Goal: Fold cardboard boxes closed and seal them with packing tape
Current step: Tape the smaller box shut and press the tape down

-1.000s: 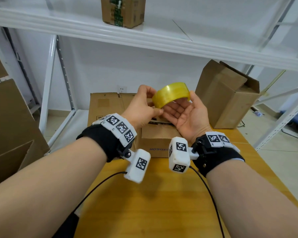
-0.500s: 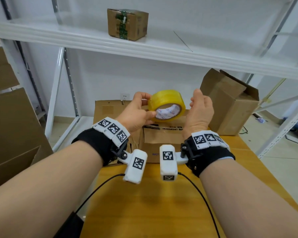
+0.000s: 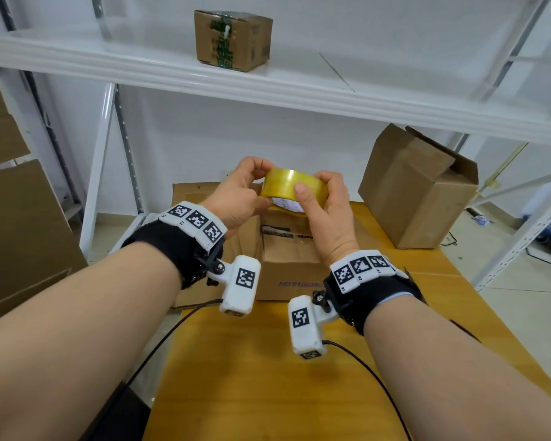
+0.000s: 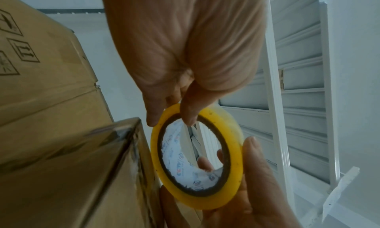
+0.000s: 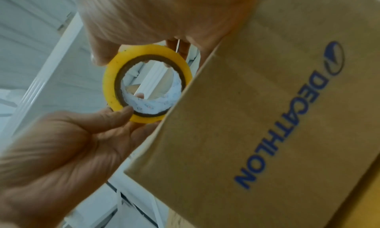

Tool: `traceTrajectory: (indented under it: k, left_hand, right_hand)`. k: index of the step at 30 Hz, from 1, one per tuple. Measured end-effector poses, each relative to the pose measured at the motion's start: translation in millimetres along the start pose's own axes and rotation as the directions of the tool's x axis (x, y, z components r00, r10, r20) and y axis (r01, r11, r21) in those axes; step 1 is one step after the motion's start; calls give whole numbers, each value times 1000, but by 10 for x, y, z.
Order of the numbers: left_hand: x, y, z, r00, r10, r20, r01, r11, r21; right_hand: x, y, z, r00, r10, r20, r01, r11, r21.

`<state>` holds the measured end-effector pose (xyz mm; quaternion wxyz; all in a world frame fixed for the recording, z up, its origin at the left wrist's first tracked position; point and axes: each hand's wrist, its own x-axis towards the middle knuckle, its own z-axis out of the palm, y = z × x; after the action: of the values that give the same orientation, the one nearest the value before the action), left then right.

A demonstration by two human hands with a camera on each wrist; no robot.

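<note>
A yellow tape roll [image 3: 288,186] is held in the air above a small brown box [image 3: 291,265] with blue print that stands on the wooden table [image 3: 268,377]. My left hand [image 3: 242,192] pinches the roll's left side, with a finger inside the core. My right hand [image 3: 325,211] grips its right side, the thumb lying on the outer band. In the left wrist view the tape roll [image 4: 236,130] shows its white printed core beside the box [image 4: 72,166]. The right wrist view shows the tape roll [image 5: 109,85] against the printed box [image 5: 267,117].
An open brown box [image 3: 417,189] lies tipped at the table's back right. A flat carton [image 3: 198,198] sits behind the small box. Large cardboard sheets [image 3: 19,233] lean at the left. A taped box [image 3: 233,39] stands on the white shelf [image 3: 299,87] overhead.
The roll has turned so its outer band faces me instead of its open core. My right hand, open beside it before, now grips it with the thumb on the band.
</note>
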<state>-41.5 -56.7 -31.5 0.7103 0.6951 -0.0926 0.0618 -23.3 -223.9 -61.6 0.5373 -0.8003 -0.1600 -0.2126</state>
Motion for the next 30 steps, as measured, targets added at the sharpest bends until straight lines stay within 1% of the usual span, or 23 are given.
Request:
traceTrajectory:
  k: [3, 7, 12, 15, 21, 30]
  left_hand:
    - [16, 27, -42, 1000, 25, 16, -25, 1000, 12]
    - [55, 26, -84, 999, 41, 30, -41, 999, 10]
    - [79, -22, -84, 997, 1, -75, 1, 999, 34]
    - [56, -15, -55, 997, -25, -79, 24, 1000, -2]
    - [34, -51, -93, 990, -40, -138, 36, 999, -30]
    - [-20, 51, -60, 984, -41, -172, 33, 998, -47]
  right_hand:
    - [-26, 23, 17, 998, -27, 65, 35, 992, -122]
    - [-15, 28, 23, 993, -12, 118, 28, 990, -137]
    - [-64, -24, 26, 987, -23, 157, 51, 983, -179]
    - [-60, -27, 28, 982, -13, 191, 54, 976, -211]
    - [-17, 81, 76, 983, -21, 182, 52, 984, -168]
    - [20, 157, 96, 985, -8, 173, 37, 986, -165]
